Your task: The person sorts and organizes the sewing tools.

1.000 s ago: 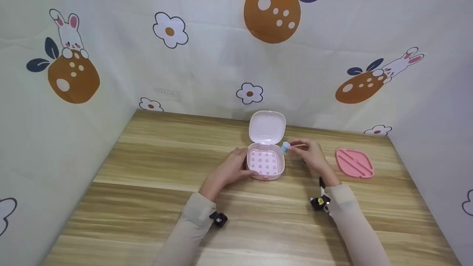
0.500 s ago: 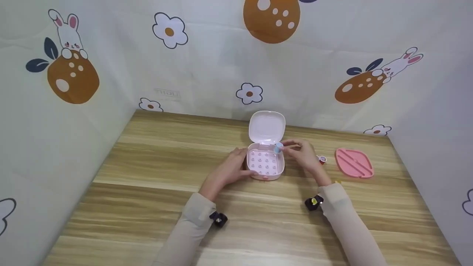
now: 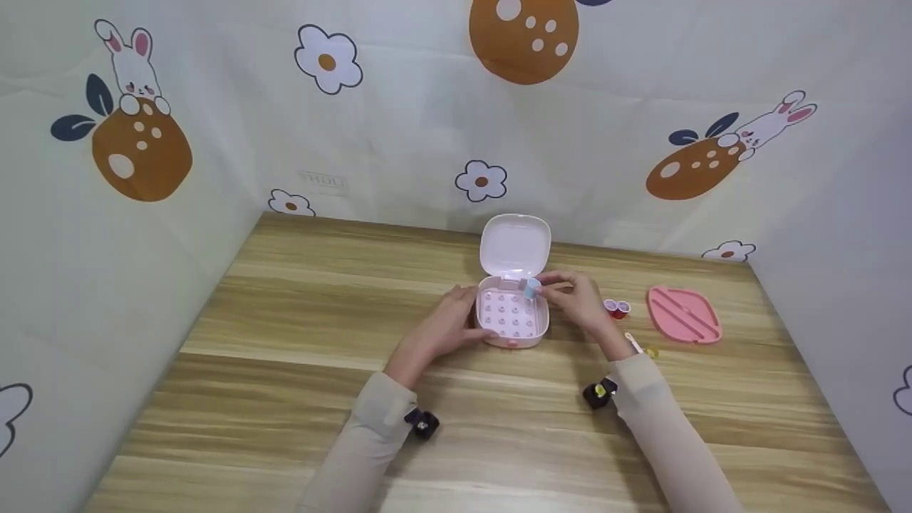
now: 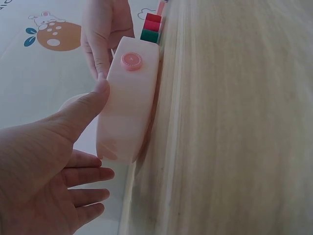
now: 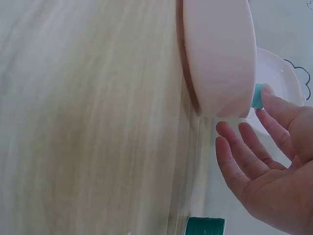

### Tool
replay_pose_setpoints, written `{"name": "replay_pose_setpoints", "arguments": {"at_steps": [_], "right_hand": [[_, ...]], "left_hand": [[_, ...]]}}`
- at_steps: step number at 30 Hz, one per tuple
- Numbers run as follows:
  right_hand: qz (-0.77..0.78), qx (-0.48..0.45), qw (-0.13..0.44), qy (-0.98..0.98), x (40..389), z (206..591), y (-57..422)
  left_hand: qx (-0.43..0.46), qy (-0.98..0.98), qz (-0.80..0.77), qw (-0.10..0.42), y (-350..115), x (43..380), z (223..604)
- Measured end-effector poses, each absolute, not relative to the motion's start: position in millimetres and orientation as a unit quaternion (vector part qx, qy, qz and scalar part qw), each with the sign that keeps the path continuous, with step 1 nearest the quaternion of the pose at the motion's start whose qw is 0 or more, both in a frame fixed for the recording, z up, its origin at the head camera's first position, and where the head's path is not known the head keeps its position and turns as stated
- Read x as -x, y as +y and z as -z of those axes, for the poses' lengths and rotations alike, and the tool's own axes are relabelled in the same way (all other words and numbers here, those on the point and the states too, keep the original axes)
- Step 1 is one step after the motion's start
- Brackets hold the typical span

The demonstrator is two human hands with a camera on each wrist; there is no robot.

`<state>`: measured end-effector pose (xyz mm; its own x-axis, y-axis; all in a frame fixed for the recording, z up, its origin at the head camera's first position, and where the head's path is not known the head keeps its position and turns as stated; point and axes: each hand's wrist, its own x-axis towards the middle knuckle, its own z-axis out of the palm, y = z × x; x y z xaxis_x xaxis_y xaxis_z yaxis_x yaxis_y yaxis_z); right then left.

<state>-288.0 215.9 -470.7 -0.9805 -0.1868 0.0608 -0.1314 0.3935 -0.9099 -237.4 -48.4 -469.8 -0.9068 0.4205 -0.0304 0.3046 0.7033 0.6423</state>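
A pale pink sewing box [image 3: 513,343] stands on the table, its white-pink lid [image 3: 514,244] raised at the back. Its floor holds rows of small pegs. My left hand [image 3: 442,324] rests against the box's left side, thumb on the front rim; in the left wrist view its other fingers extend straight beside the wall. With thumb and index finger, my right hand [image 3: 583,303] pinches a small light blue thread spool [image 3: 531,288] over the back right corner of the box. In the right wrist view the blue spool [image 5: 257,96] overlaps the rim, partly hidden.
Right of the box stand red spools [image 3: 617,309], with a green spool [image 4: 149,35] beside them in the left wrist view. Farther right lies a pink slotted insert [image 3: 684,314]. A small white stick [image 3: 633,343] and a yellow item [image 3: 652,353] lie near the right sleeve.
My right hand has moved left with the blue spool, from beside the right rim to over the box's back corner, uncovering the red spools. My left hand has stayed in place.
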Motion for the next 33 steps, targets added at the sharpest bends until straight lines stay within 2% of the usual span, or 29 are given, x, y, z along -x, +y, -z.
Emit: {"name": "replay_pose_setpoints", "arguments": {"at_steps": [33], "right_hand": [[0.487,0.098,-0.005,0.868,286.0,480.1,209.7]], "left_hand": [[-0.204,0.921,-0.322,0.080,-48.5,237.6,469.3]]}}
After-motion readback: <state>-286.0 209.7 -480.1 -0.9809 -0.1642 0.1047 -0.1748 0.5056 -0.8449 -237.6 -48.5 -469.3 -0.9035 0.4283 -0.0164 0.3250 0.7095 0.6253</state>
